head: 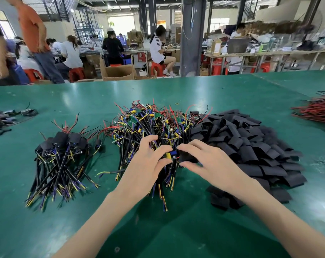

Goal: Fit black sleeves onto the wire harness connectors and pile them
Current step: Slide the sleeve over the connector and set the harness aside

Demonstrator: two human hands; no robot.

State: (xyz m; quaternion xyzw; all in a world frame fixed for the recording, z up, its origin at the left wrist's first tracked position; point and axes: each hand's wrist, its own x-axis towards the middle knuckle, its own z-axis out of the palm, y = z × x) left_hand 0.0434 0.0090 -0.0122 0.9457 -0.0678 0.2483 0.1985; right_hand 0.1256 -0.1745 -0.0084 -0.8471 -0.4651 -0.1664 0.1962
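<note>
just before the tangled harness heap [154,123], the left hand [148,162] pinches one connector [170,155] (yellow and blue parts); the right hand [210,161] pinches one matte black sleeve [186,157] against it. sleeved pile [64,146] left, sleeve heap [251,146] right.

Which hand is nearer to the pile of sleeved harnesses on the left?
Left. The left hand lies right of the sleeved pile, apart from it; the right hand is farther right, beside the heap of loose sleeves.

I see open green surface [176,229] nearest me, and a narrow lane between the finished pile [61,157] and the harness heap [148,123]. On the right, the sleeve heap [251,149] butts against that heap, leaving no gap.
</note>
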